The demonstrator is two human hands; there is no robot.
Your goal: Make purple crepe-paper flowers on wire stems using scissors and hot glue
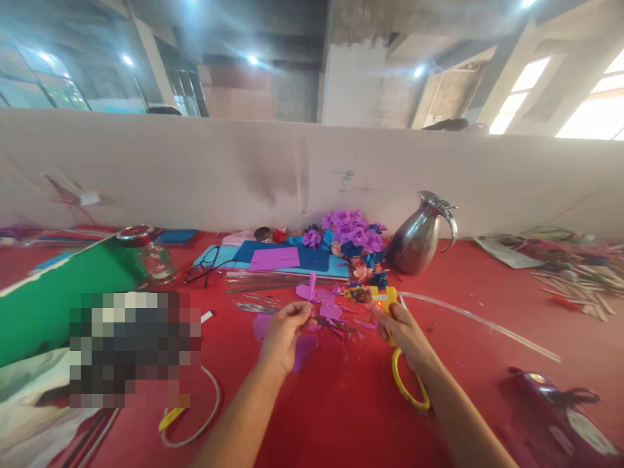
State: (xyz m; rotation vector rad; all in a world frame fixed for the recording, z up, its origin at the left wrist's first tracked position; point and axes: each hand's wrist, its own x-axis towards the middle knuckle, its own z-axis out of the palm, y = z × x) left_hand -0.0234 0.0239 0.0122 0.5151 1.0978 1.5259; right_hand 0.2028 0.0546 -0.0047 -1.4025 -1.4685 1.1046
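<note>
My left hand (pixel 285 335) is closed in a pinch on a purple paper petal (pixel 312 287), which stands up from the fingertips. My right hand (pixel 402 328) is wrapped around a yellow glue gun (pixel 385 298); a small orange light glows on it and its nozzle end, crusted with dark residue, points left toward my left hand. Cut purple petals (pixel 331 309) lie on the red tabletop between and under the hands. Below my right hand hangs a yellow loop (pixel 412 383), perhaps a cord. A dark thin tool lies among the petals, too blurred to name.
Behind the hands are purple and blue paper flowers (pixel 348 231), folded paper sheets (pixel 275 259), glasses (pixel 207 266) and a metal jug (pixel 419 234). A glass jar (pixel 158 260) and green board (pixel 73 292) stand left. Sticks (pixel 575 276) and a maroon device (pixel 560 409) lie right.
</note>
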